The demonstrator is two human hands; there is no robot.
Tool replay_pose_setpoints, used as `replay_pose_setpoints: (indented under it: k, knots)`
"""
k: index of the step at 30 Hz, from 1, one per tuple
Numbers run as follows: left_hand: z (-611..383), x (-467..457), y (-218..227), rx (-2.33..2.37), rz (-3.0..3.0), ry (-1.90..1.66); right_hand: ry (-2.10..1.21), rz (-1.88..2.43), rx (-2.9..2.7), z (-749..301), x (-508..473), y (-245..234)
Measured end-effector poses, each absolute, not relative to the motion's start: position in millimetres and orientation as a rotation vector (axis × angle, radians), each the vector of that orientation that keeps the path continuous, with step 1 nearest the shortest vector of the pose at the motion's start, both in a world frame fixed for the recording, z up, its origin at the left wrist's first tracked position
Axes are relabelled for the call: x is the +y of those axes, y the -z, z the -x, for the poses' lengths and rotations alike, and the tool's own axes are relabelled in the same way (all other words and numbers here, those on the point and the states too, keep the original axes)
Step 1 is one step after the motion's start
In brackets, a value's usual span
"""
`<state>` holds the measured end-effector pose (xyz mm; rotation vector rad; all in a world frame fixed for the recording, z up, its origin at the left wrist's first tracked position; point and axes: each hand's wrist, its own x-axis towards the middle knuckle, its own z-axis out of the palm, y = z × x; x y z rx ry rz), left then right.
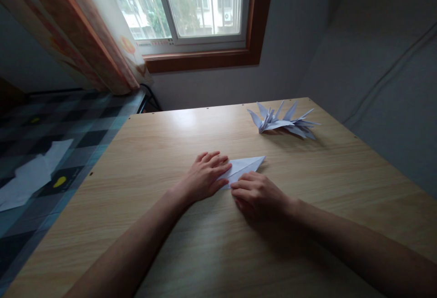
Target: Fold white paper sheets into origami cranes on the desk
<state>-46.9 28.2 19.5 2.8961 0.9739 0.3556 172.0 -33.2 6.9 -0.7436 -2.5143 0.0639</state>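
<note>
A white sheet of paper, folded to a pointed kite-like shape with a crease along its middle, lies on the wooden table. Its tip points to the far right. My left hand rests flat over the paper's left end, fingers stretched out and covering that part. At the near edge, my right hand has its fingers curled together against the paper; the thumb is mostly hidden beneath them.
Folded white paper pieces with pointed flaps stand in a cluster at the table's far right. To the left, loose white paper lies on a checked bedspread. Beyond the table are a window and a curtain.
</note>
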Motion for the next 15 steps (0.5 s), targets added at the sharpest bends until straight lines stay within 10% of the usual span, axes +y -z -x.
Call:
replay_pose_setpoints:
  k: [15]
  knots:
    - [48,27,-16,0.891,-2.983,-0.694,-0.204,0.774,-2.405,-199,-9,-4]
